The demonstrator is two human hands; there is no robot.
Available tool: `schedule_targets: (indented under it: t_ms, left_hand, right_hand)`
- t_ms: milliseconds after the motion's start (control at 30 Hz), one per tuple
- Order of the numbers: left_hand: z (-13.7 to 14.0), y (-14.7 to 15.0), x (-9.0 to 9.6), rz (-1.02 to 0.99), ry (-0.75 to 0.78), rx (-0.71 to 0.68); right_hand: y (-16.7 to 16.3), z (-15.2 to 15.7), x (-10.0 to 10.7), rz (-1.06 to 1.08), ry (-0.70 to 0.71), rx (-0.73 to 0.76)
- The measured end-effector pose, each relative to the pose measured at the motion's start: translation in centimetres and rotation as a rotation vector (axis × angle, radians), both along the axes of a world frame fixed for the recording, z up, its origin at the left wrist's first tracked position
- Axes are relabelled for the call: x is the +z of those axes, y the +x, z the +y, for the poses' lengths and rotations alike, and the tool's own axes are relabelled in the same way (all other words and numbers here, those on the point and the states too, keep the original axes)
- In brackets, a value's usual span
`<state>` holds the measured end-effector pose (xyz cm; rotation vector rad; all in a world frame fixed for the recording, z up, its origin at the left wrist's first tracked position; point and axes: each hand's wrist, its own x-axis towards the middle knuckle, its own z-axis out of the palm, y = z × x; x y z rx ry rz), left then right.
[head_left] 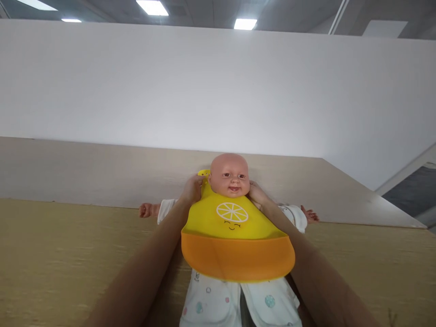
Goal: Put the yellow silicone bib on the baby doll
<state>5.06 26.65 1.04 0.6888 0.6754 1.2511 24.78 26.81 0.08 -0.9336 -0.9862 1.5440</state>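
A baby doll (229, 170) with a bald head lies face up, arms stretched out to both sides, in a white patterned outfit (269, 299). Over its chest lies a yellow silicone bib (207, 215) with a lemon-slice print and an orange catch pocket (238, 259). My left hand (193, 188) is closed on one neck strap of the bib, whose dotted end sticks up beside the doll's head. On the other side of the neck, my right hand (258, 193) is closed, its fingertips partly hidden behind the doll's head; what they hold does not show.
The doll lies on a wood-toned surface (68, 259), with a paler greyish strip (85, 170) behind it. Beyond stands a white partition (170, 91). A dark opening (415, 190) shows past the surface's corner at the right. Lit ceiling panels (152, 7) are overhead.
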Motion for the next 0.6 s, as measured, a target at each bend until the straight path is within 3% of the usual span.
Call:
schedule_targets:
  t_ms: [133,600]
  left_hand:
    - [0.3,0.0,-0.2,0.002,-0.088,0.043]
    - [1.1,0.3,-1.9,0.018,-0.014,0.205]
  right_hand:
    - [-0.1,-0.2,0.3,-0.023,0.011,-0.023]
    - [0.0,-0.3,0.3,-0.042,-0.002,-0.041]
